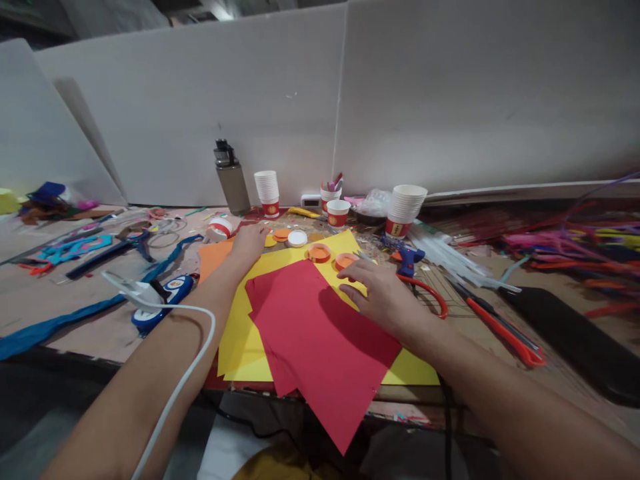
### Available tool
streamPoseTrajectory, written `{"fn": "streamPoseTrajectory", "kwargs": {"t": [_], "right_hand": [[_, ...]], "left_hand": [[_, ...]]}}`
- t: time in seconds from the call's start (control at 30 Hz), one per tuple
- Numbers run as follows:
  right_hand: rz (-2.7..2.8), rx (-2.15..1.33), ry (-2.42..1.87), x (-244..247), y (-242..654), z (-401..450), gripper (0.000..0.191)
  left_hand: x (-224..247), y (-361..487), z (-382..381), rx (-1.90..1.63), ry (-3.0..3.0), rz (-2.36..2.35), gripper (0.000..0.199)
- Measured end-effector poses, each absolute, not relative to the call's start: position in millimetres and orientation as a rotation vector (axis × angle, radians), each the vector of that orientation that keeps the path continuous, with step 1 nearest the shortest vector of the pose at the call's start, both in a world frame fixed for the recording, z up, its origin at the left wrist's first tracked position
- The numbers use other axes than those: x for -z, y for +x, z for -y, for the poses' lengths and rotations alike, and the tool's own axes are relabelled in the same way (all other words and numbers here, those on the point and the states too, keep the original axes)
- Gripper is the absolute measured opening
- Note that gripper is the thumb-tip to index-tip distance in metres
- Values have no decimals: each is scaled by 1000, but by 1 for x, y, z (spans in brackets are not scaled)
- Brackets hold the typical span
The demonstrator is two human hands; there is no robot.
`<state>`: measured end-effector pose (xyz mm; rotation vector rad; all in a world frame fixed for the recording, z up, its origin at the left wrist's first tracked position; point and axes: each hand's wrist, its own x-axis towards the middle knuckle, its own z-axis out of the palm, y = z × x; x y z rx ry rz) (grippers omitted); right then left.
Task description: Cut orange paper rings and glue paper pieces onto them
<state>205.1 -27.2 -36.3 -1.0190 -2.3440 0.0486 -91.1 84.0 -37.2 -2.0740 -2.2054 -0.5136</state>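
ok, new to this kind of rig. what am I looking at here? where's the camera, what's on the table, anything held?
There's no robot here: these are a person's two bare hands. The single picture comes from a camera worn on their head, looking forward and down, so the forearms enter from the bottom.

In the middle of the table lie red sheets over yellow sheets. Behind them are small round pieces, including two shallow orange discs with raised rims. Farther back stand a bottle and paper cups, some in tall stacks. A blue glue gun lies to the right.

The right hand is open near the nearer disc, with nothing visibly gripped. The left hand is by the orange sheet; its grip can't be made out.
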Motion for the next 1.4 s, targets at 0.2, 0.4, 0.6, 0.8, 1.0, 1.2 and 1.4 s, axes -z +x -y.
{"fn": "streamPoseTrajectory", "kwargs": {"t": [0.2,0.4,0.6,0.8,1.0,1.2,1.4], "right_hand": [[2352,-120,-1030,35,204,28,16],[2357,-140,-1054,36,203,29,17],[2368,-172,-1046,36,202,33,16],[2405,-166,-1078,35,201,36,17],[2413,-164,-1077,37,202,36,16],[2276,-129,-1066,32,208,30,18],[2042,-179,-1236,13,220,24,18]], "left_hand": [[37,-95,-83,630,-1988,2199,39],[41,-87,-85,679,-2098,2147,31],[36,-71,-87,745,-2205,2036,39],[53,-52,-101,780,-2501,1767,65],[61,-54,-98,983,-2488,1697,41],[35,-45,-73,2066,-2732,1764,39],[9,-17,-41,2992,-2942,1670,33]]}}
